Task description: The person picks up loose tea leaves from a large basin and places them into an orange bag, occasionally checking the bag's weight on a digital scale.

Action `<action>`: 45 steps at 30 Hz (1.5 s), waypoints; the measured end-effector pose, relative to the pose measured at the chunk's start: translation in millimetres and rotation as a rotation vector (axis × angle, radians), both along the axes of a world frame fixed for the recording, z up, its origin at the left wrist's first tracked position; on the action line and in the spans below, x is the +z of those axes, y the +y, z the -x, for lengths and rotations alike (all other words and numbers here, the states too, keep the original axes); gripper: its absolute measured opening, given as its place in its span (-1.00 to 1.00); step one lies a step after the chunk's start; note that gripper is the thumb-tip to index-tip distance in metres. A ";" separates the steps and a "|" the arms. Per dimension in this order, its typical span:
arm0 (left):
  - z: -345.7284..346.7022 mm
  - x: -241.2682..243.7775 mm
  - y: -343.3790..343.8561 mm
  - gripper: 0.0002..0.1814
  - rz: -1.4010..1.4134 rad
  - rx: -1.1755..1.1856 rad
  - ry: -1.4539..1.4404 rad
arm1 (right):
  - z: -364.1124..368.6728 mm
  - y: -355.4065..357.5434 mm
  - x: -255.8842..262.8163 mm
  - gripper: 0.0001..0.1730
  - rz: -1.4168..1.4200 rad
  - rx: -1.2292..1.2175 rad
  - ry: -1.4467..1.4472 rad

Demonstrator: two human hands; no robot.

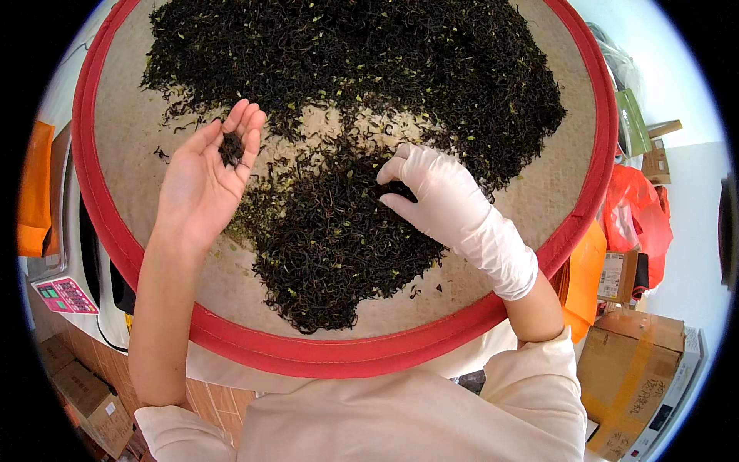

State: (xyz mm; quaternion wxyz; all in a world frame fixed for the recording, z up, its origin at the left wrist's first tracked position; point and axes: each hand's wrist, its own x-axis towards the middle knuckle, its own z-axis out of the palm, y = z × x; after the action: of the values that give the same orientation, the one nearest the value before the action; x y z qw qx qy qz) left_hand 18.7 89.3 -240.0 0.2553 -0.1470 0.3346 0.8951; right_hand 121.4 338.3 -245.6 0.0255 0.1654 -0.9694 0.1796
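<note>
My bare left hand (211, 153) is turned palm up, its fingers cupped around a small clump of dark dried leaves (231, 149) that look like tea. It is held above the left side of a round, red-rimmed tray (346, 352). A white glove covers my right hand (436, 190), which is over a smaller heap of the same leaves (340, 231). Its thumb and index finger are apart, with dark leaves visible behind the gap. Pale yellow-green bits are scattered through this heap. Farther back spreads a larger leaf pile (358, 52), also flecked with yellow-green pieces.
A scale with a pink keypad (66, 295) stands at the left beside an orange bag (36, 190). On the right are orange packets (583, 277), a red plastic bag (635, 225) and a taped cardboard box (632, 364). More cardboard boxes (92, 404) sit on the floor at lower left.
</note>
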 end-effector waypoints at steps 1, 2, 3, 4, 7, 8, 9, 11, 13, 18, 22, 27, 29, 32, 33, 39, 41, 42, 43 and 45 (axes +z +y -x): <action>-0.1 0.3 0.1 -0.63 -0.001 0.000 -0.007 | 0.1 0.0 -1.3 -0.79 0.006 -0.003 -0.009; -0.2 0.8 0.4 -0.63 -0.002 -0.001 -0.014 | 0.0 0.8 -3.0 -0.80 0.014 -0.017 -0.021; -0.2 1.4 0.5 -0.63 -0.003 0.000 -0.021 | 0.4 1.7 -4.4 -0.81 0.022 -0.030 -0.033; -0.6 1.5 0.7 -0.63 -0.002 -0.006 -0.025 | 0.9 2.4 -4.8 -0.82 0.030 -0.043 -0.044; -2.7 -0.2 1.3 -0.64 0.002 -0.024 -0.039 | 3.0 3.8 -1.3 -0.87 0.214 -0.086 -0.121; -3.3 -1.2 1.5 -0.64 0.004 -0.032 -0.044 | 3.1 3.4 0.2 -0.88 0.234 -0.101 -0.129; -3.9 -2.2 1.9 -0.64 0.004 -0.040 -0.048 | 2.9 2.9 2.2 -0.88 0.254 -0.116 -0.137; -5.7 -4.6 3.1 -0.67 0.016 -0.088 -0.049 | 3.4 2.7 6.3 -0.88 0.292 -0.135 -0.117; -8.4 -6.4 6.2 -0.67 0.036 -0.205 -0.031 | 4.5 3.3 9.8 -0.87 0.325 -0.143 -0.062; -23.4 -7.2 19.4 -0.58 0.034 -0.552 -0.033 | 5.5 0.7 12.7 -0.85 0.345 -0.213 -0.078; -27.2 -11.3 22.6 -0.53 0.017 -0.678 -0.043 | 3.6 -7.9 23.7 -0.88 0.569 -0.341 -0.348; -32.3 -8.5 27.7 -0.49 0.021 -0.758 -0.006 | 1.6 -19.8 26.3 -0.80 0.815 -0.273 -0.489; -33.6 -8.1 29.0 -0.49 0.000 -0.761 -0.002 | 1.2 -19.6 24.2 -0.80 0.716 -0.276 -0.319; -31.6 -10.5 25.7 -0.50 0.004 -0.727 -0.020 | 5.2 -13.6 22.8 -0.80 0.629 -0.334 -0.175; -30.9 -11.6 24.8 -0.51 0.007 -0.684 -0.012 | 8.8 -6.4 24.4 -0.78 0.452 -0.382 -0.136; -16.0 -1.4 15.7 -0.60 0.055 -0.363 0.047 | 11.6 7.2 -7.5 -0.68 0.293 -0.286 -0.265; -11.6 1.0 11.5 -0.62 0.035 -0.290 0.034 | 8.8 -4.9 5.5 -0.65 0.550 -0.155 -0.475; -8.3 -0.2 8.4 -0.62 0.011 -0.273 0.039 | 5.7 -10.1 16.4 -0.64 0.791 -0.136 -0.614; -6.3 -1.8 2.8 -0.62 -0.004 -0.239 0.041 | 5.3 -16.8 25.4 -0.63 1.035 -0.097 -0.761; -3.1 -3.5 -3.4 -0.61 -0.046 -0.213 0.018 | 3.0 -18.4 38.0 -0.62 1.027 -0.125 -0.685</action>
State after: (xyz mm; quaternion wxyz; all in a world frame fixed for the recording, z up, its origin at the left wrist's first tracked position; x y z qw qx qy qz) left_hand 21.8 85.9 -243.5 0.3493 -0.0968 0.3298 0.8717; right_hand 118.3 319.9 -207.6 -0.2004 0.0077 -0.7203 0.6641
